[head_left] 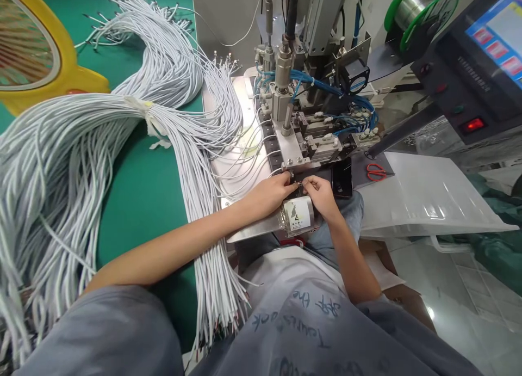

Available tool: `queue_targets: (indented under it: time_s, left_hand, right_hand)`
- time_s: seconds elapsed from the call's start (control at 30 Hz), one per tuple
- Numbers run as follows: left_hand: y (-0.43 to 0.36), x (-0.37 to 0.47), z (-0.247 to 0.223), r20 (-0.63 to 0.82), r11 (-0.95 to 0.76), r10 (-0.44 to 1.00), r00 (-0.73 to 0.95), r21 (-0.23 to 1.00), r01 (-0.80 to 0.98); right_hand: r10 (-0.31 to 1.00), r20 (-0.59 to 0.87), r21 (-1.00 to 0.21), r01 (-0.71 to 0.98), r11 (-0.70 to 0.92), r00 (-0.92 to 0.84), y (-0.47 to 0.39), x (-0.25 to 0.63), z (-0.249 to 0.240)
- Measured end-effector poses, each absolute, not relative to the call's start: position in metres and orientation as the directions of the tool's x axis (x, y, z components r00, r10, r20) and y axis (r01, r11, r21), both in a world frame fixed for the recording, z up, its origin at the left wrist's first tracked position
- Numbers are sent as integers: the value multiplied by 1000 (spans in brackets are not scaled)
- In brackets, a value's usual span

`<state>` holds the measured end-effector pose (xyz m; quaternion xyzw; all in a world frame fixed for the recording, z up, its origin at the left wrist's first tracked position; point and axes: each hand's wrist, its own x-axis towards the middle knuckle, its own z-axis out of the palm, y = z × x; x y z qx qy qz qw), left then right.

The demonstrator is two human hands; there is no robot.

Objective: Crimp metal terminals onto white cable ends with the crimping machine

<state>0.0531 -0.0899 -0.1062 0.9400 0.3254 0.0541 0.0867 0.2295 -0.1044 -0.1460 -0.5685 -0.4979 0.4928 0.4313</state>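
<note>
My left hand (274,193) is at the front edge of the machine (285,139), its fingers pinched together. Close by on the right, my right hand (321,197) also pinches, thumb against forefinger. Something small and metallic shows between the two sets of fingertips, too small to name. White cables (234,172) run from the left toward the machine's metal fixture, just beyond my left hand. Below the hands sits a clear plastic packet with a white printed label (299,214). A black tray (342,180) lies right of my right hand.
Thick bundles of white cables (179,142) cover much of the green mat (134,202). A yellow fan (65,66) stands far left. Red scissors (376,172) lie right of the machine, beside a translucent plastic sheet (432,196). A wire spool (411,8) and control panel (460,82) stand upper right.
</note>
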Motion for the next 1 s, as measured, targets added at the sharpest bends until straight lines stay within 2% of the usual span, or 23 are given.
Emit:
queue_targets:
  time_s: [0.63,0.73,0.87,0.93,1.0]
  left_hand:
    - [-89,54,-98,8,-802,591,806,112,587]
    - [-87,54,-101,21,-814,577,816,89,574]
    - [-92,52,-96,13,-819,572,820,49,571]
    - [-98,52,-88,-49,-795,605,795,9,606]
    - [-103,52,-78,-139,-748,660,738,-34,663]
  right_hand:
    - [977,-204,-977,50,-207,61,-101,228,-147]
    - [970,-237,-967,82,-240,43,-99,228,-143]
    - [955,-290,-952,120,-280,-70,-96,228,-144]
    - [959,-253,-959,165,-231,-127,-93,230,-147]
    - [976,-187,-954,258,-154,-110,-92,234,-149]
